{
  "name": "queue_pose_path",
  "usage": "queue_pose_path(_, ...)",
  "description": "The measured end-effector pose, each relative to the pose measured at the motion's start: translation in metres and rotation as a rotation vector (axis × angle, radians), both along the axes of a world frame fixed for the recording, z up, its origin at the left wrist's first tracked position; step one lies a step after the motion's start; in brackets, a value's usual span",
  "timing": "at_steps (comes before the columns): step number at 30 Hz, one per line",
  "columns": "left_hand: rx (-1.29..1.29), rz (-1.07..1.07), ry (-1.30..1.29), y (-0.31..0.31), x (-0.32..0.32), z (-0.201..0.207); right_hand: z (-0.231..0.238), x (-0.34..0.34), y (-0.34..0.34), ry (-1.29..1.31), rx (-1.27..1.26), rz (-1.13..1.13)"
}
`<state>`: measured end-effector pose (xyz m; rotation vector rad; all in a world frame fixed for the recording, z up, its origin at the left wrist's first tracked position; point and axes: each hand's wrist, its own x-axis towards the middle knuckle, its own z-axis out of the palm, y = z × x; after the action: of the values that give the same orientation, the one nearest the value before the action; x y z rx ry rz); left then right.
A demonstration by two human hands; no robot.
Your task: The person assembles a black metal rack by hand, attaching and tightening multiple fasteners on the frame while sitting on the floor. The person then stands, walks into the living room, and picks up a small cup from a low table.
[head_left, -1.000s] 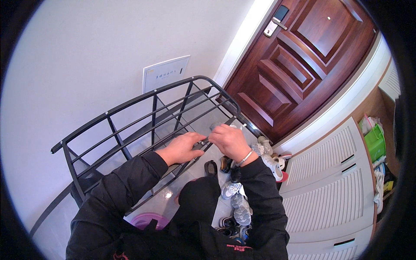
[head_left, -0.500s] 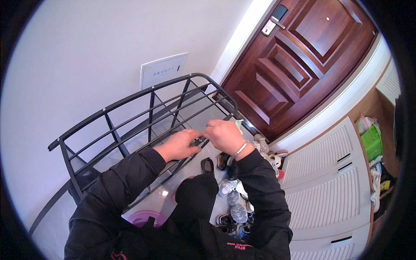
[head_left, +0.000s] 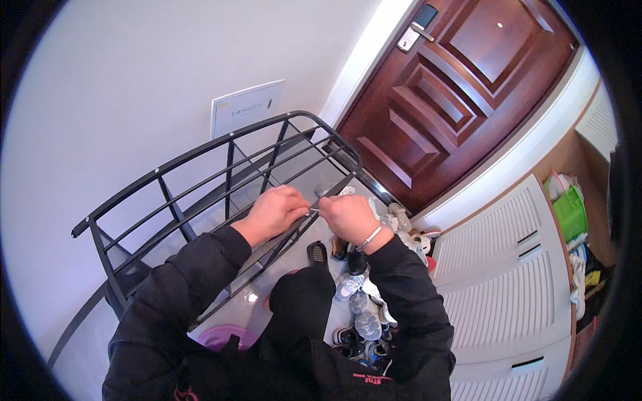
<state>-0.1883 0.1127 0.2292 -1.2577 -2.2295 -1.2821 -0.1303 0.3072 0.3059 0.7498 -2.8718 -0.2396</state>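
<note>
A black metal rack frame (head_left: pixel 175 159) with rails and cross bars leans along the wall in front of me. My left hand (head_left: pixel 276 210) is closed at its near rail, fingertips beside a small bolt head. Just to the right, my right hand (head_left: pixel 349 217) pinches a thin silver rod, which looks like a hex key (head_left: pixel 314 210). The rod spans the short gap between both hands and meets the rail by the left fingertips. Most of it is hidden in the right fingers, and its exact seat at the bolt cannot be made out.
Several shoes (head_left: pixel 364 314) lie in a row on the tiled floor by my leg. A purple basin (head_left: pixel 227 334) sits at lower left. White louvred cabinets (head_left: pixel 508 287) line the right, with a green container (head_left: pixel 570 214) in an open compartment. Beyond stands a brown door (head_left: pixel 455 107).
My right hand has turned and shifted slightly right and down, so the silver rod now shows between the hands. My left fingers have drawn together. The view has shifted a little.
</note>
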Motion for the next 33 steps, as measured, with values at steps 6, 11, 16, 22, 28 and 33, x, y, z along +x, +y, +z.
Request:
queue_pose_path(6, -0.075, 0.038, -0.032, 0.011, -0.005, 0.034, 0.004, -0.001, -0.001, 0.133, -0.186, 0.073)
queue_pose_path(11, -0.142, -0.051, -0.251, 0.014, -0.005, 0.045, 0.002, -0.001, 0.003, 0.186, -0.297, 0.073)
queue_pose_path(16, -0.221, -0.017, -0.222, 0.017, -0.005, 0.037, -0.006, -0.004, 0.000, 0.178, -0.344, 0.036)
queue_pose_path(22, -0.182, 0.014, -0.194, 0.015, -0.009, 0.029, -0.011, -0.012, -0.001, 0.206, -0.398, 0.101)
queue_pose_path(28, -0.175, 0.021, -0.241, 0.013, -0.008, 0.027, -0.013, -0.013, -0.003, 0.221, -0.402, 0.105)
queue_pose_path(33, -0.163, 0.013, -0.233, 0.012, -0.009, 0.025, -0.013, -0.013, -0.002, 0.229, -0.378, 0.145)
